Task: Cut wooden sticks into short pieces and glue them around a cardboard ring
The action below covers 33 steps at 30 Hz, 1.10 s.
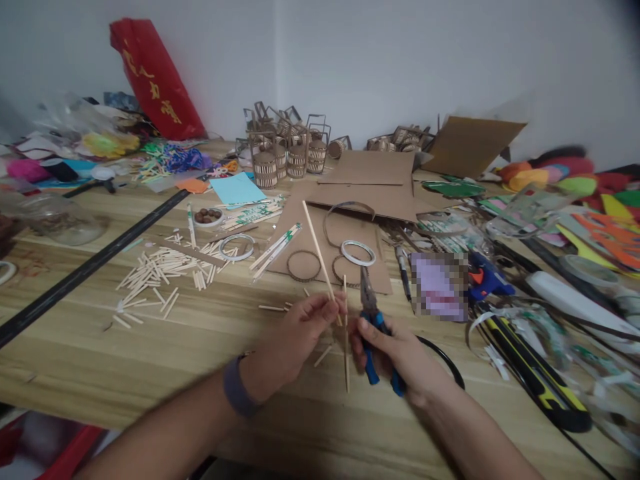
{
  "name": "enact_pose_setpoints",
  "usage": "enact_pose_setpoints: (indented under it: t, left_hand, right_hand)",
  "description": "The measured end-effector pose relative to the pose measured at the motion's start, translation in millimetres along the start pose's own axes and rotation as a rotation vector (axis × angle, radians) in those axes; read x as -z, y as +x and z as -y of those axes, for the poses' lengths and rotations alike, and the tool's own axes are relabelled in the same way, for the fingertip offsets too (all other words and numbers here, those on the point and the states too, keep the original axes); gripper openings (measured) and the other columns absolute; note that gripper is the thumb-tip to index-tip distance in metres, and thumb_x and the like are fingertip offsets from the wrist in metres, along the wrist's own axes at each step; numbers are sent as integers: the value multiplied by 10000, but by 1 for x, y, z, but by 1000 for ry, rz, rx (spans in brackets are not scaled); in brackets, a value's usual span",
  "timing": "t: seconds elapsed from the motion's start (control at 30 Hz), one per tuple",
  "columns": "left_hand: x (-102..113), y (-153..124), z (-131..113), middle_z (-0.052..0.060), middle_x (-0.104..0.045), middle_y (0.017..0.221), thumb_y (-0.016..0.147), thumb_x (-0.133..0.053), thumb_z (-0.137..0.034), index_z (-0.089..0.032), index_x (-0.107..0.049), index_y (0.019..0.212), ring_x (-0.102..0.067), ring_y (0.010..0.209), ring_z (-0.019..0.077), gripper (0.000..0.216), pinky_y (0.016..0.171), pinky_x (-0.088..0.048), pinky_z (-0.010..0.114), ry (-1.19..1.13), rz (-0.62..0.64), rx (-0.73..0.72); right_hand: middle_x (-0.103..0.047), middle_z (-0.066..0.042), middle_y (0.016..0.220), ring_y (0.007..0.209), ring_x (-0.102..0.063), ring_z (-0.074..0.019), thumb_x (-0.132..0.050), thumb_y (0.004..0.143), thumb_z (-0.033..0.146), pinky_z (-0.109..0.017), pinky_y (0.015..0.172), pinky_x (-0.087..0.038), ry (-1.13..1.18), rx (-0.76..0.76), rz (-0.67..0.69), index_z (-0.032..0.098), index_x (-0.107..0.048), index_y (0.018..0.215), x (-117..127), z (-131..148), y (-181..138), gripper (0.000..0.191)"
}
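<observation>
My left hand [313, 317] is closed, pinching a long wooden chopstick [319, 247] that tilts up and away over the cardboard. A second chopstick [346, 347] runs between my two hands; which fingers touch it, if any, I cannot tell. In my closed right hand [395, 350] is a pair of pliers [369, 297] with blue handles, its jaws pointing away from me and apart from the chopsticks. Short cut stick pieces [150, 267] lie heaped on the left of the table. Paper-wrapped chopsticks [275, 250] rest beyond my left hand.
Cardboard sheets [370, 170] lie ahead, with tape rolls [358, 253] and brown rings [303, 265] around them. Small stick-covered baskets [295, 157] stand at the back. To the right are a yellow-black utility knife [537, 373], a pen [403, 270] and a blue glue gun [490, 280].
</observation>
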<state>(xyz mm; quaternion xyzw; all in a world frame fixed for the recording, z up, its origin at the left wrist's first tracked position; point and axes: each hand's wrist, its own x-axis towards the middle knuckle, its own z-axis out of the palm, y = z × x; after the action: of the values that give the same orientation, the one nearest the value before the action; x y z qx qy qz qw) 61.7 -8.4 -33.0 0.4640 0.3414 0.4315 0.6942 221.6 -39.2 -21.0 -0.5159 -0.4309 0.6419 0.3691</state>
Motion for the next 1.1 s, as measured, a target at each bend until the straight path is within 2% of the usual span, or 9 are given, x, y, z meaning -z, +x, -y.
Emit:
enact_pose_setpoints:
  t: [0.13,0.23,0.33,0.47,0.6,0.67,0.8,0.87,1.1]
  left_hand:
    - [-3,-2,6,-8,-568,579,767,-615,-604,-188,-544,846,-577,469,155,429,492,-492,286,-142,242,199]
    - [-4,-3,5,-45,-495,508,762,-631,-587,-173,-538,827,-530,390,127,429,406,-454,243,-176,235,225]
    - [-1,-1,0,-37,-518,544,768,-641,-553,-165,-570,850,-489,381,99,402,367,-406,214,-152,172,191]
    - [6,2,-11,-13,-566,643,770,-634,-536,-162,-618,862,-473,444,87,386,406,-380,213,-48,79,114]
    - [11,1,-25,33,-656,800,810,-603,-444,-166,-641,773,-603,760,158,283,677,-467,246,198,-52,-36]
    - [13,0,-31,52,-683,890,816,-594,-419,-165,-646,763,-617,874,183,264,745,-463,257,278,-83,-34]
    - [15,-4,-34,60,-690,794,792,-588,-499,-161,-609,748,-660,682,173,341,529,-441,228,201,134,260]
    - [15,-4,-31,50,-685,753,762,-620,-515,-161,-584,752,-655,605,152,355,487,-426,209,134,206,369]
    - [16,-6,-24,26,-676,702,777,-636,-511,-158,-573,893,-649,565,125,377,518,-452,202,109,342,434]
  right_hand:
    - [-568,21,600,498,-513,-103,-773,654,485,-209,441,-394,269,-139,179,181,-571,717,-10,-5,-3,371]
    - [-595,9,618,532,-538,-108,-773,663,446,-211,469,-434,371,-192,201,179,-581,751,-15,-8,-5,341]
    - [-643,-15,697,581,-588,-132,-743,677,340,-243,509,-467,397,-224,220,178,-587,817,-16,-8,-7,265]
    - [-639,-10,773,608,-576,-128,-661,637,194,-249,520,-450,399,-262,248,189,-603,882,-13,-6,-10,252]
    - [-628,-12,775,676,-574,-149,-637,604,173,-268,590,-435,272,-156,155,182,-629,864,-3,4,-14,260]
    - [-635,-17,800,737,-577,-165,-628,600,160,-280,654,-431,157,-121,97,181,-641,855,6,12,-18,256]
    - [-653,-23,827,777,-569,-178,-617,614,183,-297,722,-421,-77,-162,118,187,-659,869,23,27,-31,259]
    - [-655,-30,840,786,-567,-185,-615,620,216,-302,718,-419,-158,-213,153,188,-665,885,29,31,-38,272]
    - [-633,-26,864,787,-557,-169,-599,654,252,-269,646,-403,-249,-333,232,198,-628,948,35,32,-52,300]
